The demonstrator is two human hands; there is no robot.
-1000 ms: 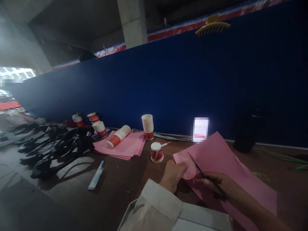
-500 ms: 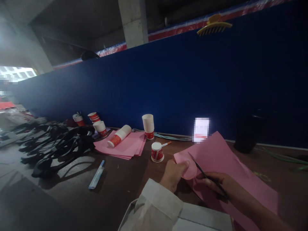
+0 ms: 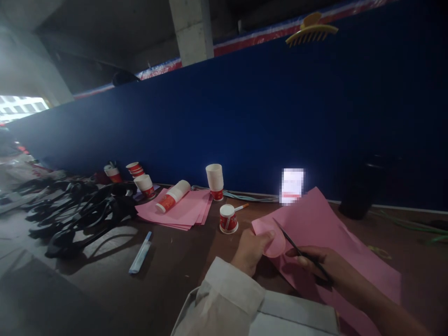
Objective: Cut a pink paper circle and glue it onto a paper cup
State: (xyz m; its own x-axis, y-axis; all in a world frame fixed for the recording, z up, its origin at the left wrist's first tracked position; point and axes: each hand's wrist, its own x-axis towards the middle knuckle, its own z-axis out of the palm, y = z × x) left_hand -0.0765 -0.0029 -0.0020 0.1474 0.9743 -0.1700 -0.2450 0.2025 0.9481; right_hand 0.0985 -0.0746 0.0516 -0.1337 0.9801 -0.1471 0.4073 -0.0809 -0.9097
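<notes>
A large sheet of pink paper (image 3: 325,233) slants across the right part of the brown table. My left hand (image 3: 252,247) pinches its left end, thumb on top, at a rounded, partly cut flap (image 3: 275,245). Dark scissors (image 3: 304,254) are gripped in my right hand (image 3: 318,266), their blades pointing up and left along the curved edge of that flap. How far the blades are apart is hard to make out. Left of my hands stands an upside-down red and white paper cup (image 3: 228,219), with a thin white and orange stick (image 3: 242,206) beside it.
More pink sheets (image 3: 189,212) lie to the left under a toppled stack of paper cups (image 3: 174,196). Another cup stack (image 3: 214,182) stands by the blue partition (image 3: 245,116). A blue-capped marker (image 3: 140,254), black straps or headsets (image 3: 87,214) and a dark container (image 3: 357,196) are also about.
The view has shifted very slightly. Both hands, the scissors and the pink paper keep nearly the same positions.
</notes>
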